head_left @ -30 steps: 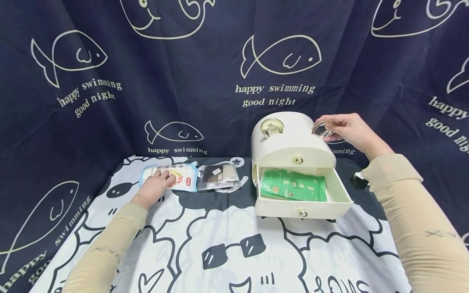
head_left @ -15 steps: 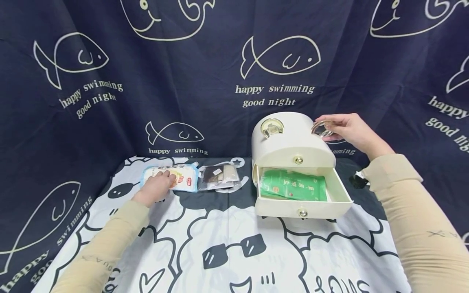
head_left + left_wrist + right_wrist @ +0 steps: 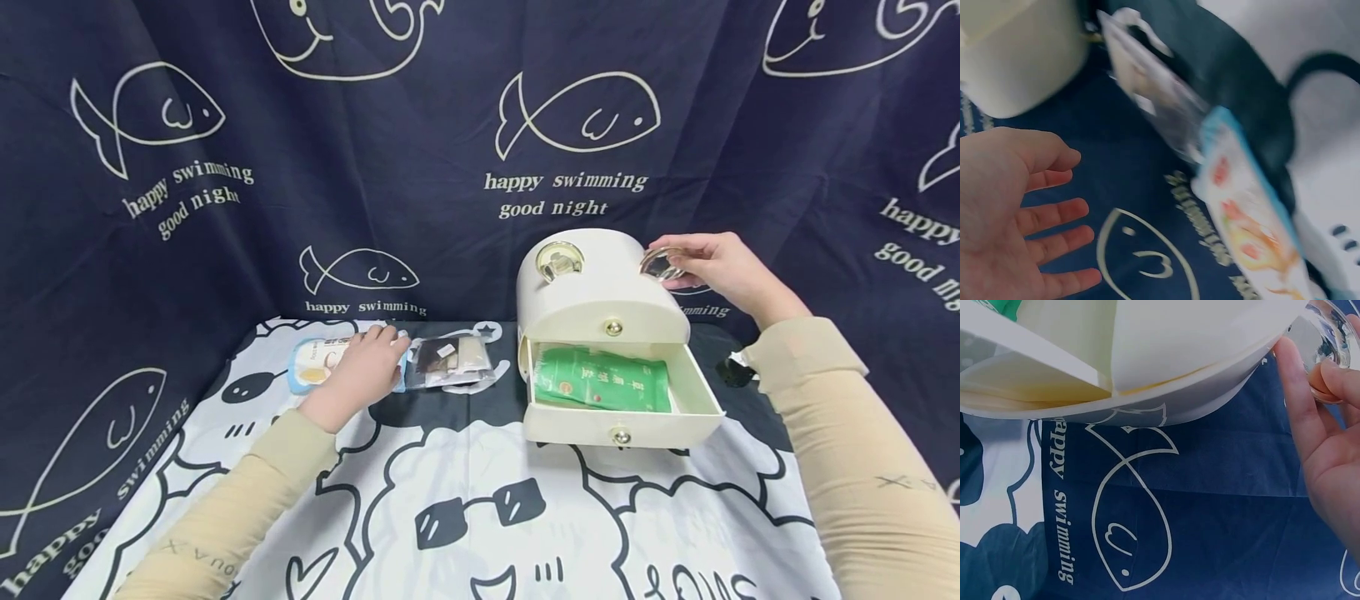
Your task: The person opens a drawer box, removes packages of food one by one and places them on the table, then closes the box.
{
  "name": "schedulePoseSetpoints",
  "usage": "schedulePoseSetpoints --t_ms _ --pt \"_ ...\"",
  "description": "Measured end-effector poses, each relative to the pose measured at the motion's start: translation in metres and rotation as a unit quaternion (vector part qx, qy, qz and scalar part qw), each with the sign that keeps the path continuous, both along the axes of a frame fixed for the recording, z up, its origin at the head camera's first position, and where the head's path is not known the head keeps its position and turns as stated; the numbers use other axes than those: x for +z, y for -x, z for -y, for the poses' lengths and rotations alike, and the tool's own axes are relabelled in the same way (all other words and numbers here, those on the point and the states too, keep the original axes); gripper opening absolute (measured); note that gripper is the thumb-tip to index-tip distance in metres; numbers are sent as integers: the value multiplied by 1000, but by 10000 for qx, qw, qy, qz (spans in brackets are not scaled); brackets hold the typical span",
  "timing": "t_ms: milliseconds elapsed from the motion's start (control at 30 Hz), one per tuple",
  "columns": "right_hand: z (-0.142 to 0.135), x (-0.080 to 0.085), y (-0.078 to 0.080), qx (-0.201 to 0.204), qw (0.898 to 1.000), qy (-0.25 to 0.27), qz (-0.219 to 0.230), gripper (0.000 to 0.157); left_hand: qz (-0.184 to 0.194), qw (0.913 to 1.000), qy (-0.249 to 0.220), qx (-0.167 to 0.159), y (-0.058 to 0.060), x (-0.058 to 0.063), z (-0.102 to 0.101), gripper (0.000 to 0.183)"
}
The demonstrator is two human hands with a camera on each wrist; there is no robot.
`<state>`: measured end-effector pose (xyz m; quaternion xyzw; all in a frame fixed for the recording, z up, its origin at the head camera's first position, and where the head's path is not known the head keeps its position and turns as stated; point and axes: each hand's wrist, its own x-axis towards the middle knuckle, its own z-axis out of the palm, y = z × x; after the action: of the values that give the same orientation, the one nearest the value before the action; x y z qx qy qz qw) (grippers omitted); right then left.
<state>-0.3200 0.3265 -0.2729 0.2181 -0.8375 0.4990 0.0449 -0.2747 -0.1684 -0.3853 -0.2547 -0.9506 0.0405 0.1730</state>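
A white drawer box [image 3: 600, 287] with two shiny round ornaments on its top stands at the right. My right hand [image 3: 716, 265] pinches the right-hand ornament [image 3: 1319, 337] between thumb and fingers. Below, the drawer [image 3: 572, 427] is pulled out, and a green packet [image 3: 603, 379] lies flat inside it. My left hand [image 3: 362, 375] is over a white pouch with a blue edge [image 3: 309, 363], hiding part of it. In the left wrist view its fingers [image 3: 1060, 215] are spread and hold nothing. Beside the pouch lies a clear packet with dark and pale contents [image 3: 453, 360].
A sheep-patterned cloth [image 3: 480, 467] covers the table. Behind it hangs a dark blue curtain [image 3: 420, 192] with fish drawings. A small black object [image 3: 735, 372] is at my right wrist.
My left hand has moved right across the pouch, from its middle toward the clear packet, uncovering the pouch's left part. My right hand stays on the ornament. Box and drawer have not moved.
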Motion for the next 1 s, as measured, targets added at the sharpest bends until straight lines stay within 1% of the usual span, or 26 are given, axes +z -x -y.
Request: schedulePoseSetpoints --t_ms 100,200,433,633,833,1000 --pt "0 0 1 1 10000 16 -9 28 -195 9996 -76 -177 -5 7 -9 34" --pt "-1 -1 2 61 10000 39 -43 28 -304 9989 -132 -334 -10 14 -17 34" --pt "-1 -3 1 183 9996 172 -92 29 -360 9972 -318 -574 -23 33 -34 31" --pt "-1 -3 2 69 9999 137 -14 28 -696 9917 -471 -976 -29 41 -47 31" --pt "-1 -3 3 -31 10000 38 48 27 -719 9882 -689 -1163 -34 50 -60 36" --pt "-1 -4 3 28 10000 94 -10 27 -793 9844 -854 -1315 -37 59 -73 40"
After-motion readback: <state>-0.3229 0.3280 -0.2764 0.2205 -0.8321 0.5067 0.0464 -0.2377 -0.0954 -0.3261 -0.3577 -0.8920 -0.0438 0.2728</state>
